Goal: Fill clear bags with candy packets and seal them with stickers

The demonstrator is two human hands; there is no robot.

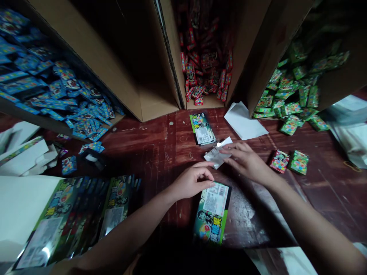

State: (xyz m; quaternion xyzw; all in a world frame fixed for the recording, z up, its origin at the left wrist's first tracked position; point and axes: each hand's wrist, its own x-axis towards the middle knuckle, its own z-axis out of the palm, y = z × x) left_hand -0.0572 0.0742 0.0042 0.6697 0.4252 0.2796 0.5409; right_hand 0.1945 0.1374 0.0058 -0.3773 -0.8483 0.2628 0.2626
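Note:
A green printed packet [213,212] lies near the table's front edge, its white label up. My left hand [190,181] pinches its upper left corner between thumb and curled fingers. Just above, my right hand [243,160] has its fingers on a small white slip [218,153] with faint print, gripping its right side. Another green packet [202,129] lies flat farther back. To the right, a small red box [279,161] and a small green box [298,162] stand side by side.
Cardboard cartons along the back hold blue boxes [65,91], red boxes [197,84] and green boxes [292,95]. White paper [243,120] lies before them. At the left are stacked packets [57,217], a dark tape-like object [93,158] and white cartons [31,154].

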